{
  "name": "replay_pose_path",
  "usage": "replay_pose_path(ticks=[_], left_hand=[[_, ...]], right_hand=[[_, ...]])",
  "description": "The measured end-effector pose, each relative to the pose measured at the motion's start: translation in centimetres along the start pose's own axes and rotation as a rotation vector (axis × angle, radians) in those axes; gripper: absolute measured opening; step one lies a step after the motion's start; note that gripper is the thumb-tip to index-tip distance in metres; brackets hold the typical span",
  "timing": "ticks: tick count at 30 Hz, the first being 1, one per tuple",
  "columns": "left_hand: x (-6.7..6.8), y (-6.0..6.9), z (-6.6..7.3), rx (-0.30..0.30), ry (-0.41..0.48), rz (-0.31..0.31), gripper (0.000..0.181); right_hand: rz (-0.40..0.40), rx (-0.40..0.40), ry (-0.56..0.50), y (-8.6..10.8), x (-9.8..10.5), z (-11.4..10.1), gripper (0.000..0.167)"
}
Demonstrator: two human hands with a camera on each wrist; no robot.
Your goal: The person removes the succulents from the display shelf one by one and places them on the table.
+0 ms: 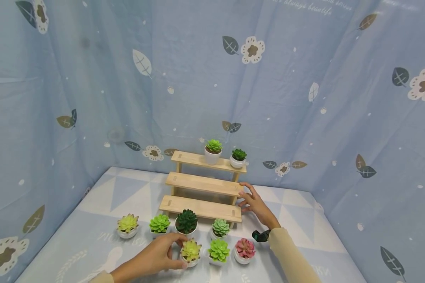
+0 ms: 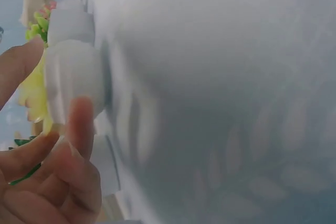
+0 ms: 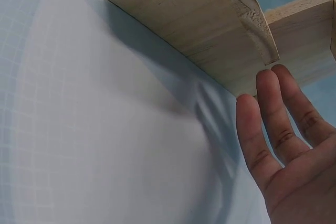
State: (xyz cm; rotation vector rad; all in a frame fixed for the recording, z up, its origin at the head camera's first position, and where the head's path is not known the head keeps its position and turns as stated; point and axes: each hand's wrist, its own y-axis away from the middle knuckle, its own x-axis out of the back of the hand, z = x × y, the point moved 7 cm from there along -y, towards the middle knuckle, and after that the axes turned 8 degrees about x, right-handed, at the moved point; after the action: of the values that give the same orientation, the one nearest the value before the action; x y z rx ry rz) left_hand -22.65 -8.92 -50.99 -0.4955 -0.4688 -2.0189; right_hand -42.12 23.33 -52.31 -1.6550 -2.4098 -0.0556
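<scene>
**WORK AREA LAYOUT BY VIEW**

Background: blue curtain [image 1: 198, 98] printed with leaves and flowers. Underneath: blue-and-white tablecloth [image 1: 106, 212].

On the tablecloth: three-tier wooden stand [image 1: 202, 206]. On the top tier, towards the right end: light green succulent [image 1: 213, 146] and dark green succulent [image 1: 239, 155], both in white pots; both in head view only. In right wrist view only: dark, rough grain along one wooden edge, plus finger shadows on the tablecloth.

Right hand [image 1: 255, 206]: at the right end of the stand, fingers extended and slightly parted, nothing held. Contact with the wood: impossible to tell.

Left hand [image 1: 156, 253]: thumb and fingers parted and curved about the left side of the yellow-green succulent [image 1: 191, 250], in the front row on the tablecloth. Firm grip or mere closeness: impossible to tell. In left wrist view: broad side wall of the white pot, mostly concealed by leaves in head view.

Also on the tablecloth: six other potted succulents, including a pink one [image 1: 245, 248], right of the front row.

Beside the right wrist, head view only: small dark device [image 1: 261, 236].
</scene>
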Motion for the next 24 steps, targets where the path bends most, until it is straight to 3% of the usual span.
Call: replay_pose_path(ticks=[10,13,19,24], left_hand=[[1.2,0.6,1.8,0.012,0.031,-0.022,0.062],[2.0,0.4,2.6,-0.016,0.032,0.002,0.055],[3.9,0.1,3.7,-0.074,0.114,0.039,0.044],[6.0,-0.3,4.6,-0.124,0.104,0.110,0.039]], right_hand=[[0.001,0.010,-0.001,0.0,0.0,0.1,0.061],[0.008,0.005,0.000,-0.1,0.1,0.2,0.060],[0.022,0.003,-0.005,-0.2,0.2,0.3,0.055],[0.023,-0.001,0.001,-0.3,0.1,0.3,0.064]])
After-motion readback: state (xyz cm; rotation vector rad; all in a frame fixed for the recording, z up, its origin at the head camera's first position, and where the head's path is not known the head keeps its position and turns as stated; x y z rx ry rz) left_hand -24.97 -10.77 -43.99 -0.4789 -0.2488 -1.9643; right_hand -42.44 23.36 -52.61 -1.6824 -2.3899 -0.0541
